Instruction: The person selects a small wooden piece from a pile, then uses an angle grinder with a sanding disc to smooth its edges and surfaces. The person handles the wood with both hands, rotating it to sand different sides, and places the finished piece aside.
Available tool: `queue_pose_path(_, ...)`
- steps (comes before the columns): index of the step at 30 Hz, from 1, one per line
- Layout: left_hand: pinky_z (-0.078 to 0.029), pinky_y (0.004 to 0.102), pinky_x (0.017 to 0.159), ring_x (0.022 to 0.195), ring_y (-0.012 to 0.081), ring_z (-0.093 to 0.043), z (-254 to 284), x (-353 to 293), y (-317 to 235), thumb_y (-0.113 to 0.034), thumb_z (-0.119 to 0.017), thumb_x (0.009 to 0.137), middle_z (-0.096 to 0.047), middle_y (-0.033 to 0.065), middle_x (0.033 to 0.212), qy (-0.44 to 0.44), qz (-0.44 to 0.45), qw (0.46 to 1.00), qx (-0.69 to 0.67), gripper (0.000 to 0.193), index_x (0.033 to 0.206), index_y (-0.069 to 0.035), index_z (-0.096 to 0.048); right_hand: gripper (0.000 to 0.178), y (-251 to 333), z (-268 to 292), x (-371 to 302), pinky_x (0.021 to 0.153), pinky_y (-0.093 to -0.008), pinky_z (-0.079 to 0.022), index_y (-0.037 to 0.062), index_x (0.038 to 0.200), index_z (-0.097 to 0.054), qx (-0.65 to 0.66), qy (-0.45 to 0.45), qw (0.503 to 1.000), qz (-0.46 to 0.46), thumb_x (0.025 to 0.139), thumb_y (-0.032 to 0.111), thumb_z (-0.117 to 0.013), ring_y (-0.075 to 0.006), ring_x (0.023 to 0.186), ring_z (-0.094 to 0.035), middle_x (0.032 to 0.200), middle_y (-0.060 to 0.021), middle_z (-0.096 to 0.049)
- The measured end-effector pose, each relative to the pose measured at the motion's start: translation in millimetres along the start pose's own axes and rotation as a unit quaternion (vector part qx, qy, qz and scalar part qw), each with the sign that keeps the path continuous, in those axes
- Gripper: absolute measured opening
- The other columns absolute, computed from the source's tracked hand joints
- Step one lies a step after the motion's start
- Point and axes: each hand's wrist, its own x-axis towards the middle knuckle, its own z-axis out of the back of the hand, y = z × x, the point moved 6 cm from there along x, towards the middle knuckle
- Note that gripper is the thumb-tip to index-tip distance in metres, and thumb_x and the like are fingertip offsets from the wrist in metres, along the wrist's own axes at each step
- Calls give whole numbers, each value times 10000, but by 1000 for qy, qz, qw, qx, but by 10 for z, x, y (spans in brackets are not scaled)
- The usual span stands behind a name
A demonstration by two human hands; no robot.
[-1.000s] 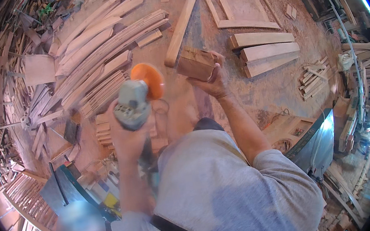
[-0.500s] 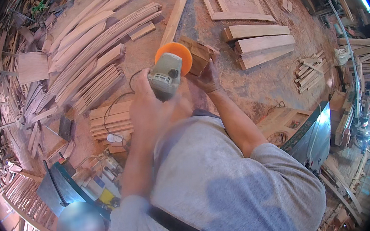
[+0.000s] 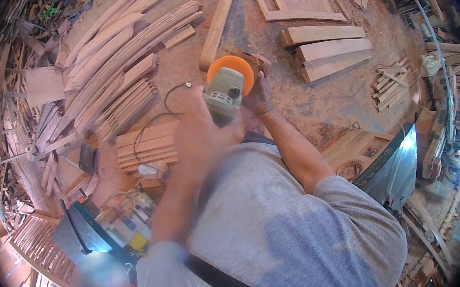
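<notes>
Near upper centre, the left hand [image 3: 198, 127] is gripping a sander [image 3: 226, 90], its orange disc [image 3: 231, 64] partly covering the block [image 3: 253, 60] the right hand [image 3: 259, 96] is clasping.

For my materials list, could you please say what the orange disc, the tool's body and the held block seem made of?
Orange disc: perhaps plastic or rubber, judging by its smooth, even colour.
Tool's body: probably hard plastic, perhaps metal; dull greyish, with slot-like openings.
Block: seemingly wood, brown and apparently unvarnished, without visible gloss.
</notes>
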Motion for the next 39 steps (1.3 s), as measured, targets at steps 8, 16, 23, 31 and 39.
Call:
queue_pose_path(8, -539, 492, 857, 1018, 425, -674, -46, -7, -140, -417, -839, 752, -617, 265, 1195, 44, -59, 997, 21, 927, 1426, -29, -334, 505, 125, -11, 3, 1038, -452, -388, 100, 1130, -678, -87, 94, 990, 52, 693, 290, -846, -332, 1254, -404, 1183, -100, -599)
queue_pose_path(16, -543, 490, 819, 961, 429, -684, 114, 123, 162, -413, -838, 739, -668, 245, 1084, -22, 0, 1000, 22, 945, 1433, -30, -324, 591, 184, 19, 56, 1090, -422, -320, 107, 1196, -665, 25, 58, 998, -23, 689, 346, -853, -304, 1256, -394, 1195, -85, -609)
queue_pose_path(23, -555, 462, 820, 973, 385, -695, -73, -69, -62, -332, -842, 762, -638, 229, 1153, -2, -58, 997, 42, 859, 1392, -24, -346, 553, 92, 19, 17, 1129, -402, -274, 115, 1195, -653, 33, 71, 997, 4, 706, 284, -848, -315, 1272, -380, 1214, -68, -598)
queue_pose_path(31, -555, 454, 835, 1025, 378, -687, 85, 60, 3, -352, -866, 743, -646, 232, 1167, -7, 5, 1000, 0, 889, 1404, -59, -348, 622, 122, 86, 18, 1050, -398, -419, 84, 1213, -644, 61, 26, 997, -25, 669, 271, -880, -300, 1278, -407, 1236, -100, -574)
queue_pose_path(39, -555, 442, 837, 1034, 376, -684, -47, -69, -148, -348, -883, 728, -650, 230, 1158, -15, -65, 997, 31, 909, 1398, -36, -352, 638, 64, 61, -3, 1063, -407, -449, 104, 1244, -636, -71, 101, 992, 15, 688, 310, -871, -308, 1301, -398, 1245, -118, -560)
